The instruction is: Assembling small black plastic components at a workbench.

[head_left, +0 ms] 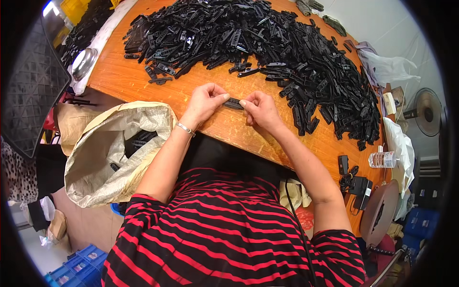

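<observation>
A small flat black plastic part [234, 103] is held between both my hands just above the orange wooden table [119, 76]. My left hand [205, 101] pinches its left end with the fingertips; a thin bracelet sits on that wrist. Gripping the part's right end is my right hand [260, 110]. A large heap of similar black plastic parts [267, 43] covers the table beyond my hands and curves down its right side.
An open woven sack [114, 153] holding black parts stands at my left, below the table edge. A metal bowl [83, 62] sits far left. A plastic bottle [382, 159], a black charger with cable [356, 184], a fan [428, 111] and blue crates [76, 268] lie around.
</observation>
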`<action>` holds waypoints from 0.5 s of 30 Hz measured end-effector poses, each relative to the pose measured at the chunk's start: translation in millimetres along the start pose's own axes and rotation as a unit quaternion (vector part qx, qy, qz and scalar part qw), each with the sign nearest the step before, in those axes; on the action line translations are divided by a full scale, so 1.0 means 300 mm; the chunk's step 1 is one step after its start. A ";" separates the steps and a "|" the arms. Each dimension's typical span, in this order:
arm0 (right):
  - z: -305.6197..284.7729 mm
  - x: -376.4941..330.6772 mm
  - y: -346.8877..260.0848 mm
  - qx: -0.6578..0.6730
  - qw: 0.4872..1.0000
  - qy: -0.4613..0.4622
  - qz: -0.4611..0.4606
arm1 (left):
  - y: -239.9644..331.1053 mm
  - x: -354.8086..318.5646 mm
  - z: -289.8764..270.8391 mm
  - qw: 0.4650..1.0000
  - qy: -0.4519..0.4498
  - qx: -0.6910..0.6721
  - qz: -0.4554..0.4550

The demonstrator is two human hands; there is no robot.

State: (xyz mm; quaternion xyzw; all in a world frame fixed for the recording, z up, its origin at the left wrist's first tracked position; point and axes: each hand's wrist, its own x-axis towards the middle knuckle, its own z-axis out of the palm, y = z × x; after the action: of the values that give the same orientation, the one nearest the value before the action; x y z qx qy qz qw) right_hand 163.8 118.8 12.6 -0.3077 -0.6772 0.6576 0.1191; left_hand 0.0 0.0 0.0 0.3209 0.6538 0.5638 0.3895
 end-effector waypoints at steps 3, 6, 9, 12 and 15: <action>0.013 0.000 -0.004 -0.003 0.999 0.029 0.015 | -0.025 0.013 0.012 0.998 0.031 0.056 0.024; 0.017 -0.009 -0.004 -0.029 0.999 0.027 0.026 | -0.045 0.009 0.023 0.995 0.045 0.089 0.028; 0.016 -0.001 -0.017 -0.065 0.996 0.023 0.057 | -0.051 0.013 0.022 0.995 0.039 0.089 0.006; -0.003 0.025 -0.036 -0.082 0.994 0.013 0.076 | -0.019 0.031 0.018 0.992 0.040 0.121 -0.008; -0.019 0.045 -0.079 -0.095 0.985 -0.038 0.137 | 0.023 0.048 0.004 0.984 -0.008 0.167 -0.056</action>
State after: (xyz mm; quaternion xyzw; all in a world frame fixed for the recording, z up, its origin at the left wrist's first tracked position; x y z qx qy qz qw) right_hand 150.5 132.5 32.7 -0.3819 -0.6922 0.6118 -0.0276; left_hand -6.1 14.2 4.4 0.3489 0.7525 0.4213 0.3667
